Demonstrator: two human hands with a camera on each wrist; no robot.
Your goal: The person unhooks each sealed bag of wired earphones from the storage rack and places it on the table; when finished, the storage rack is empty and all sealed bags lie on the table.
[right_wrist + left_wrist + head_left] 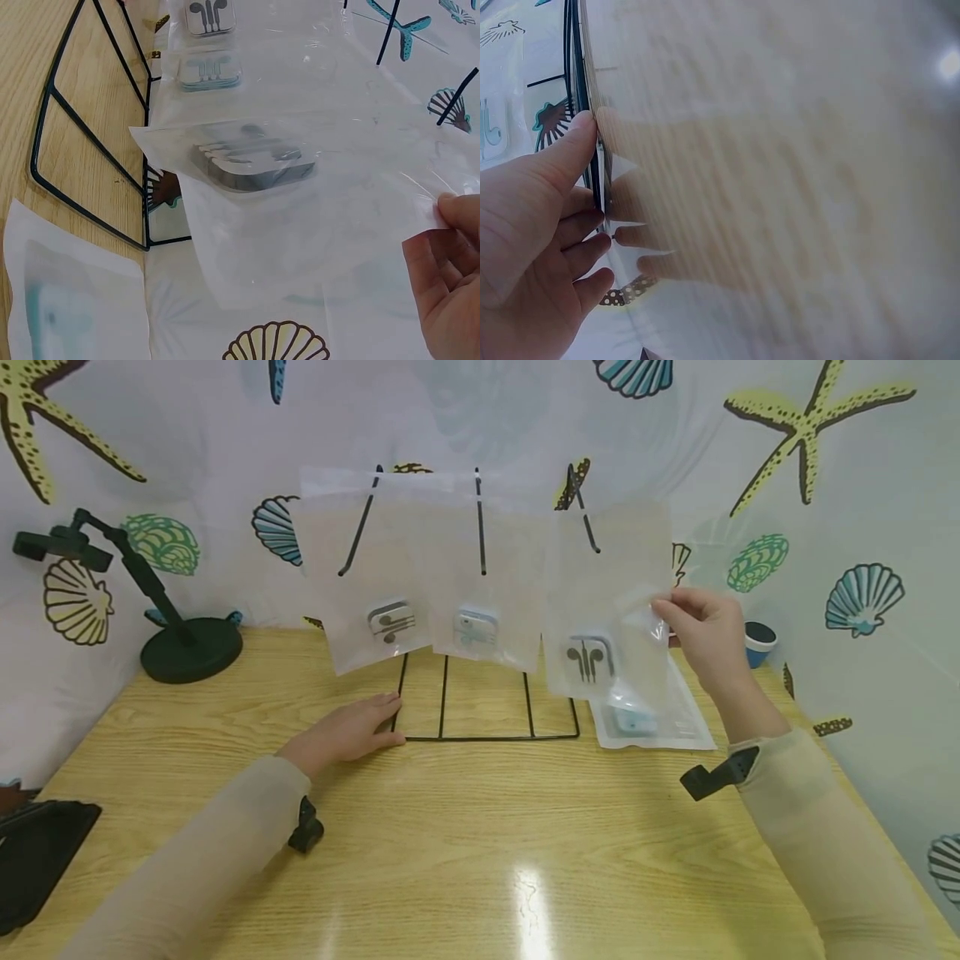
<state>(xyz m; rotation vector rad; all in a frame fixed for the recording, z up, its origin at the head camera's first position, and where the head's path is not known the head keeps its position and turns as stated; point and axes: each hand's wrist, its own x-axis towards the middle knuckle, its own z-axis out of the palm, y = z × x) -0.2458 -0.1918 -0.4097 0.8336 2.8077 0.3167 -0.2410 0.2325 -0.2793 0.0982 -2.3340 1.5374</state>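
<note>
A black wire display rack [487,739] stands on the table with three hooks, each carrying a clear plastic bag. Inside the left bag [360,543] and the right bag [637,560] are cased earphones with dark-looking buds; the middle bag [510,552] holds paler cased earphones [476,628]. My right hand [708,631] pinches the right edge of the right bag between thumb and fingers, also seen in the right wrist view, where the cased earphones [259,161] hang tilted. My left hand [341,731] rests at the rack base's left front corner, touching the wire.
Another packaged bag [682,727] with a light blue item lies flat right of the rack. A black stand [191,647] is at the back left, a dark tray-like object [45,860] at the left edge, and a blue-and-white cup [759,647] behind my right hand.
</note>
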